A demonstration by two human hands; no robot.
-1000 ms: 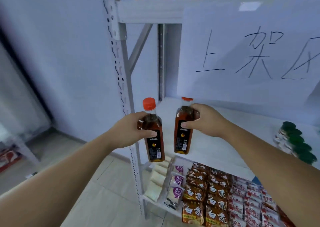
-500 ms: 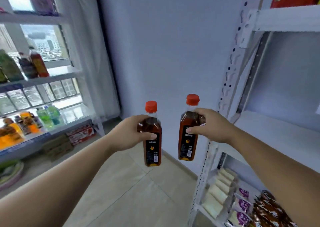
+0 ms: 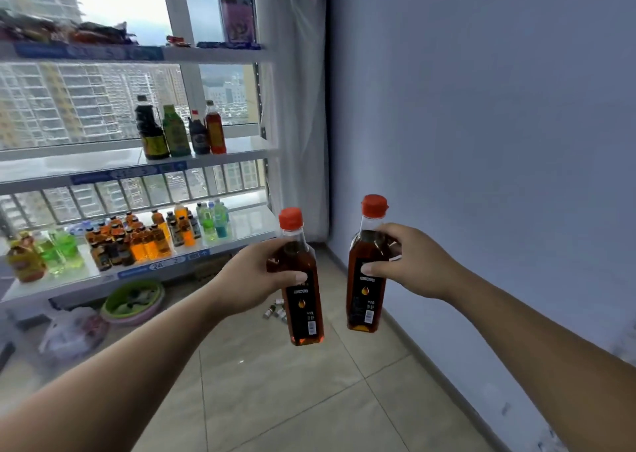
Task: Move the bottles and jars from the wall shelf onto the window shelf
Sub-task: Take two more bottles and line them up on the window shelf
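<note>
Two clear plastic bottles of amber liquid with red caps and black labels are in view, the left amber bottle (image 3: 303,289) and the right amber bottle (image 3: 366,279). The white metal window shelf (image 3: 213,55) shows three tiers. The middle tier carries four bottles: one large dark bottle (image 3: 151,131), one green bottle (image 3: 175,131), one small dark bottle (image 3: 199,134) and one red bottle (image 3: 215,129), while the small coloured drink bottles (image 3: 144,238) on the lowest are too crowded to count. On the floor lie one round green plastic basin (image 3: 137,284), one clear plastic bag (image 3: 74,331) and a few small vials (image 3: 275,310), too blurred to number.
</note>
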